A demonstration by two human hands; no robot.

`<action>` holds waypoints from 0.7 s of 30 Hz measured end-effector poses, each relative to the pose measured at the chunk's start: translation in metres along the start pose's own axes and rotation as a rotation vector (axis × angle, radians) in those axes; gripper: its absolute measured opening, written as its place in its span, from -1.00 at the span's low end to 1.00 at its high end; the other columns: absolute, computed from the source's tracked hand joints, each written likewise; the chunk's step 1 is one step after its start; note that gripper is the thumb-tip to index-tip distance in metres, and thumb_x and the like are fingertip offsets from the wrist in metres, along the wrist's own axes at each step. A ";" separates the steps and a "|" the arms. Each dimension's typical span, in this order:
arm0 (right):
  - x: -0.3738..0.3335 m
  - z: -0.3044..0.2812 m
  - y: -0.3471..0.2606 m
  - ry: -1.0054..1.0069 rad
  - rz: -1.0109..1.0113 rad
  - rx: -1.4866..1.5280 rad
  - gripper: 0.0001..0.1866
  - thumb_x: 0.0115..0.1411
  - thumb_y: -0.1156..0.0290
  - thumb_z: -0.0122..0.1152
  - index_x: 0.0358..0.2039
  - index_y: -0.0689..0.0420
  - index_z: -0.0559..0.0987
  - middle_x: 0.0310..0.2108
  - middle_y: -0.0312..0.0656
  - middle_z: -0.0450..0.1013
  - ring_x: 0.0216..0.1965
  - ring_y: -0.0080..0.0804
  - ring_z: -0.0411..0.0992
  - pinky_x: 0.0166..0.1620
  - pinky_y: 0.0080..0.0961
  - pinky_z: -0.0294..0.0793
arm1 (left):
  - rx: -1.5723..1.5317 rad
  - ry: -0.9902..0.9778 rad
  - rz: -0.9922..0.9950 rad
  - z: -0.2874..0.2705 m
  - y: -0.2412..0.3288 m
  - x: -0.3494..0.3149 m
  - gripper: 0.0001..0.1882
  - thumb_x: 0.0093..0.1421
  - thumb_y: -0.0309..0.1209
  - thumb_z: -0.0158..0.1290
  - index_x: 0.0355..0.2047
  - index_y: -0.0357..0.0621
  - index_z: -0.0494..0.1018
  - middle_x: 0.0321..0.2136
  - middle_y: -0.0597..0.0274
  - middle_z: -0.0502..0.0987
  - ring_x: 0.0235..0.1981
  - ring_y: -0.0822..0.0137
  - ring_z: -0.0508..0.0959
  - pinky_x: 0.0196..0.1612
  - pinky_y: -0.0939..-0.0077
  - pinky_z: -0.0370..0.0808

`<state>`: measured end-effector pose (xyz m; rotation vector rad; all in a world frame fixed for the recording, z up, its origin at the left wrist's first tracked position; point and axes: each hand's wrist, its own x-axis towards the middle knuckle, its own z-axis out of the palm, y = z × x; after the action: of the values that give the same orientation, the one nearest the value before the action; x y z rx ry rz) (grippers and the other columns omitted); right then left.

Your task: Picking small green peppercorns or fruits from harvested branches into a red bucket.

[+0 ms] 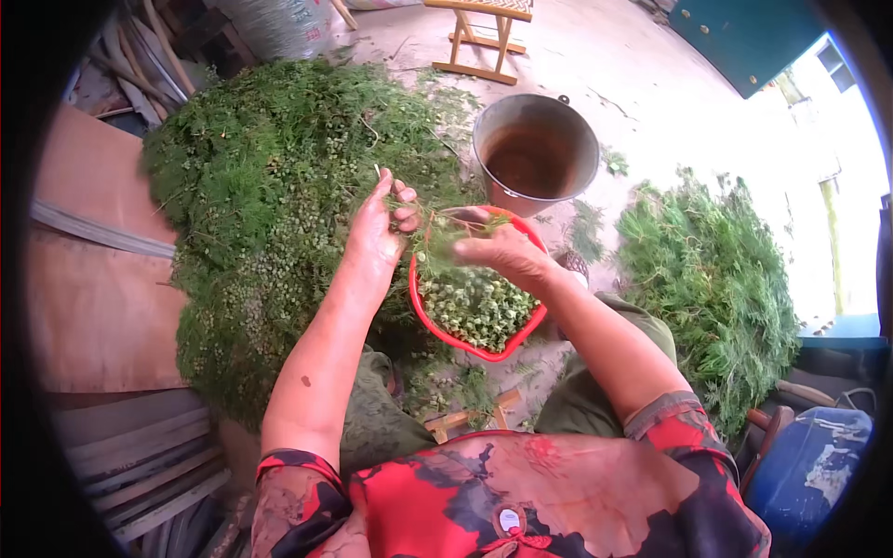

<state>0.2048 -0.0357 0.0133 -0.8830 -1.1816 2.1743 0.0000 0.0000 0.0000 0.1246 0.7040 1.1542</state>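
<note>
My left hand (379, 219) is closed around the stem of a green evergreen sprig (424, 232), whose pale cut end sticks up past the thumb. On the sprig's other side is my right hand (507, 249), with thumb and fingers curled on its leafy end; slight blur hides the exact grip. Both hands hover over a red plastic basket (418, 307) between my knees. Small pale-green cones (479, 312) fill its bottom. To the left, close by my left hand, rises a big heap of cone-bearing evergreen branches (270, 186).
Beyond the basket stands a metal bucket (484, 130), brown inside. A second heap of greenery (707, 279) lies at the right. A wooden stool (479, 37) is at the far side, a blue container (809, 474) at lower right, and wooden boards (112, 325) along the left.
</note>
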 end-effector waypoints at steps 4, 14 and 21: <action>0.011 -0.006 0.015 0.202 -0.109 -0.015 -0.34 -0.06 0.15 0.27 0.00 0.21 0.29 -0.08 -0.19 0.28 -0.11 -0.51 0.26 -0.07 -0.57 0.25 | 0.148 0.064 0.077 0.022 -0.028 -0.009 -0.73 0.19 -0.14 -0.09 -0.48 -0.05 0.26 -0.61 0.30 0.31 -0.71 0.45 0.24 -0.66 0.59 0.18; -0.003 -0.002 -0.005 0.262 0.016 -0.248 -0.75 0.12 0.23 0.06 -0.31 0.14 0.49 -0.52 -0.38 0.39 -0.47 -0.66 0.33 -0.38 -0.72 0.29 | 0.307 0.155 0.235 0.016 -0.010 0.000 -0.71 0.19 -0.13 -0.11 -0.51 -0.05 0.23 -0.65 0.33 0.30 -0.73 0.48 0.22 -0.68 0.65 0.14; -0.005 -0.016 0.008 0.331 -0.089 -0.795 -0.45 -0.02 0.09 0.20 -0.12 0.23 0.41 -0.09 -0.02 0.32 0.00 -0.30 0.26 0.06 -0.40 0.18 | 0.115 0.122 0.291 0.014 -0.002 0.003 -0.73 0.22 -0.17 -0.14 -0.51 -0.05 0.22 -0.62 0.28 0.27 -0.66 0.44 0.22 -0.62 0.59 0.18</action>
<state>0.2189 -0.0347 0.0014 -1.3980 -1.8811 1.3784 0.0105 0.0055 0.0085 0.2623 0.8810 1.4077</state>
